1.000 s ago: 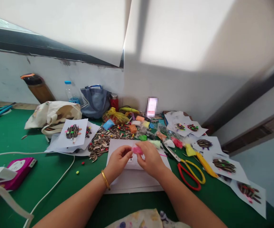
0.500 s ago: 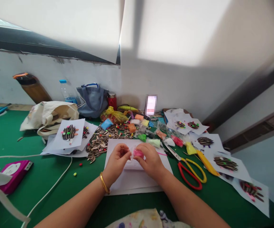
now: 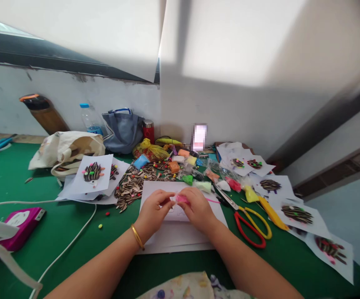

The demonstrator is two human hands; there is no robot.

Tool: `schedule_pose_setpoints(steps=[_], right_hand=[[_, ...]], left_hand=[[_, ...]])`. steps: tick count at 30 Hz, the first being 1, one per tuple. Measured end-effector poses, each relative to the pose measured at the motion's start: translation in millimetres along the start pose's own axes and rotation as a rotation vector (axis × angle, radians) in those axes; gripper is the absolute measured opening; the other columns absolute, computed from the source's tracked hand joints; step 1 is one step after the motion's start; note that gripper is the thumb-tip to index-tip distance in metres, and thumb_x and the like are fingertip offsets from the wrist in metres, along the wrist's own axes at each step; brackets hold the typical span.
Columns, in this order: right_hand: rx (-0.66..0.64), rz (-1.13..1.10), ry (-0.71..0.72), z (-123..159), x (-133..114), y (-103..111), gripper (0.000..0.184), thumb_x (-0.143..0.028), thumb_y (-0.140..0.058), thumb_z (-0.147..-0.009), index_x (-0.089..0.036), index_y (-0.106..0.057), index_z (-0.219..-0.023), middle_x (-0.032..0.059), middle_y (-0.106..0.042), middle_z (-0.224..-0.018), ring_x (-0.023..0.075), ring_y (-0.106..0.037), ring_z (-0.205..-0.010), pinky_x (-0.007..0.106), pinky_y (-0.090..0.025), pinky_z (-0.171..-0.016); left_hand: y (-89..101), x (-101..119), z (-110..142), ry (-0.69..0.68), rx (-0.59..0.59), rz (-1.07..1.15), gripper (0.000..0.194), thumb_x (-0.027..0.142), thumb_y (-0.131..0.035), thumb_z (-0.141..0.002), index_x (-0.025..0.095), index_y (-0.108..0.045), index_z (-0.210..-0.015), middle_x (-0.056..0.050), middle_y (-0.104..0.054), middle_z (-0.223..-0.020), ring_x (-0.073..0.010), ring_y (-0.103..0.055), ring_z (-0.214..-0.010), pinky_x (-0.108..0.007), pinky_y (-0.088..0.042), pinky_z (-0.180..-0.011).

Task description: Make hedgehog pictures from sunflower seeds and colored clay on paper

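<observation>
Above the white paper (image 3: pixel 158 241), my two hands meet at a small lump of pink clay (image 3: pixel 181 199) in a clear plastic wrapper. My right hand (image 3: pixel 197 207) is closed around the pink clay. With thumb and forefinger, my left hand (image 3: pixel 155 209) pinches the edge of the clear wrapper (image 3: pixel 175 197). Part of a line drawing shows on the paper under my fingers. A pile of striped sunflower seeds (image 3: pixel 133 187) lies just beyond my left hand. Large scissors (image 3: pixel 244 211) with one red and one yellow handle rest to the right of my right hand.
Packets of coloured clay (image 3: pixel 203 187) spread behind the paper. Seed-decorated sheets lie at left (image 3: pixel 100 191) and right (image 3: pixel 307 216). A yellow utility knife (image 3: pixel 272 214) is beside the scissors. At left are a magenta power bank (image 3: pixel 22 230), a white cable (image 3: pixel 70 245) and a cloth bag (image 3: pixel 67 147).
My left-hand fingers have closed in on the wrapper, nearer my right hand. Both hands have tilted slightly, and less of the pink clay shows. The view has shifted slightly.
</observation>
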State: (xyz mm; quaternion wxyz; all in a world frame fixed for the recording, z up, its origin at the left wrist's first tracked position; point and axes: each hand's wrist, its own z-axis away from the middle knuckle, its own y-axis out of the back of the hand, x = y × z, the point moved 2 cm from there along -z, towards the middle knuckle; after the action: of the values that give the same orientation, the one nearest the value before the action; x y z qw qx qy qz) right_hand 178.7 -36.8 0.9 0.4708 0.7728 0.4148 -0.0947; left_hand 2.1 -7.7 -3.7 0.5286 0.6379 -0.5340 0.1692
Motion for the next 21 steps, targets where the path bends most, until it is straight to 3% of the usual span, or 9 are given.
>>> schedule_pose_setpoints(steps=[10,16,21], right_hand=[[-0.066,0.031,0.015,0.5,-0.5,-0.5,0.019,-0.035,-0.055,-0.095,-0.018,-0.061,-0.101,0.0094,-0.065,-0.097,0.0237,-0.057,-0.093,0.038,-0.045,-0.082],[-0.075,0.033,0.026,-0.3,0.8,-1.2,0.019,-0.034,-0.054,-0.095,-0.018,-0.062,-0.101,0.0102,-0.066,-0.098,0.0240,-0.058,-0.093,0.039,-0.046,-0.082],[-0.091,0.020,0.050,0.1,1.1,-0.9,0.020,-0.035,-0.052,-0.096,-0.018,-0.062,-0.102,0.0093,-0.067,-0.097,0.0234,-0.058,-0.093,0.038,-0.046,-0.082]], left_hand=[[1.0,0.9,0.2,-0.057,-0.017,-0.109,0.016,0.025,-0.067,-0.085,0.022,-0.072,-0.100,-0.001,-0.062,-0.082,-0.0152,-0.060,-0.078,-0.028,-0.048,-0.074],[-1.5,0.2,-0.1,-0.022,-0.027,-0.138,0.010,0.025,-0.064,-0.086,0.020,-0.072,-0.087,-0.002,-0.062,-0.079,-0.0152,-0.059,-0.075,-0.028,-0.048,-0.071],[-1.8,2.2,1.3,-0.058,0.001,-0.172,0.014,0.027,-0.064,-0.086,0.020,-0.072,-0.095,-0.003,-0.062,-0.082,-0.0167,-0.059,-0.078,-0.030,-0.048,-0.073]])
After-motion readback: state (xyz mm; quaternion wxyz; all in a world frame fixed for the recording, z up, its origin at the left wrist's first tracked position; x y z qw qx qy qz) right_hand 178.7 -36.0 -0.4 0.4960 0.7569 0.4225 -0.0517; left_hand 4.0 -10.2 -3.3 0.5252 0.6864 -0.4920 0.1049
